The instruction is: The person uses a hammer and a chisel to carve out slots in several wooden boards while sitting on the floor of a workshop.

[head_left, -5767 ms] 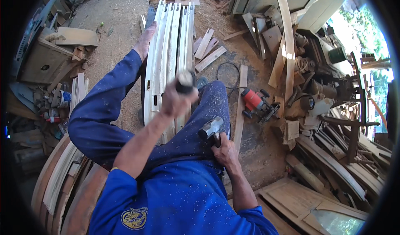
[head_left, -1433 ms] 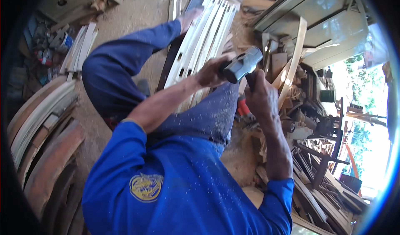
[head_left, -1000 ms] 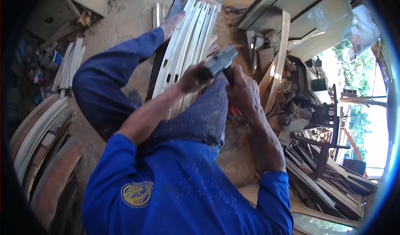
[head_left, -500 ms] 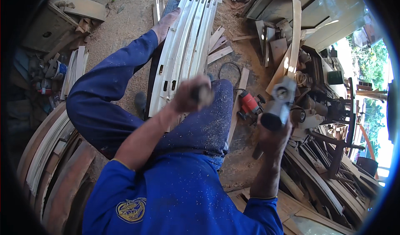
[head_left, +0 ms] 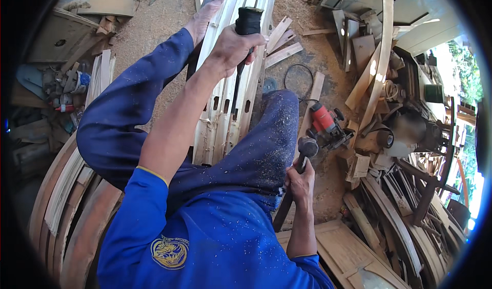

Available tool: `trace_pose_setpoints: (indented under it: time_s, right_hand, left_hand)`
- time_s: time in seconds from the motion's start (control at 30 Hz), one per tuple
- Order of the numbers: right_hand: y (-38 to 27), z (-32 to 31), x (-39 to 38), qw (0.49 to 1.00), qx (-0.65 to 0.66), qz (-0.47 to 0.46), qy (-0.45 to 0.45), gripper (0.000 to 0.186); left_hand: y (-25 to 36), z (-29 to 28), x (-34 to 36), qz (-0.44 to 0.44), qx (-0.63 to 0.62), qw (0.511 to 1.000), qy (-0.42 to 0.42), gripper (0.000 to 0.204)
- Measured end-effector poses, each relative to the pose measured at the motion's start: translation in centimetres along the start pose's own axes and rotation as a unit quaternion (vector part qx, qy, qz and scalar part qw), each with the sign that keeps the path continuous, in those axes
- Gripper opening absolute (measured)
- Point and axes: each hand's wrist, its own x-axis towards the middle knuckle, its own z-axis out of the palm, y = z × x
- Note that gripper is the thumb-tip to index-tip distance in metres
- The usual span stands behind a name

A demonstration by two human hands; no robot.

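A dusty floor spreads under everything here, strewn with shavings. At the lower right lies a wooden panel, and at the lower left a row of long curved boards stands side by side. The person sits between them in a blue shirt and dark blue trousers, both speckled with chips.

Ahead of the lap, running away between the legs, lie the pale slats, packed close together lengthwise, several with dark slots cut in them. A bare foot is at their left edge. To the right, near the knee, a red router sits on the floor side, with a narrow board just beside it.

The hammer is beside the right thigh, head up; the right hand is wrapped round its shaft, well apart from the slats. Over the slats, the left hand is clamped on the black-handled chisel, blade pointing down toward a slot; I can't tell whether the tip is inside it. Smaller still are the offcuts just right of the slats, and the looped black cable.
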Motion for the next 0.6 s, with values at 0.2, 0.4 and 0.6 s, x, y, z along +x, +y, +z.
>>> trace_pose_setpoints:
  time_s: [0.2,0.4,0.6]
  right_hand:
    - [0.2,0.8,0.6,1.000,0.000,0.028,-0.005,0.022]
    - [1.1,1.2,1.2,0.997,-0.080,-0.003,0.001,0.017]
    - [0.9,1.4,1.2,0.994,-0.105,-0.007,0.007,0.017]
  left_hand:
    - [0.7,2.1,-1.3,0.197,0.074,0.977,0.030,0.017]
    - [-1.6,2.6,-0.6,0.201,0.069,0.977,0.025,0.017]
    - [-2.4,2.2,-0.6,0.197,0.094,0.975,0.033,0.017]
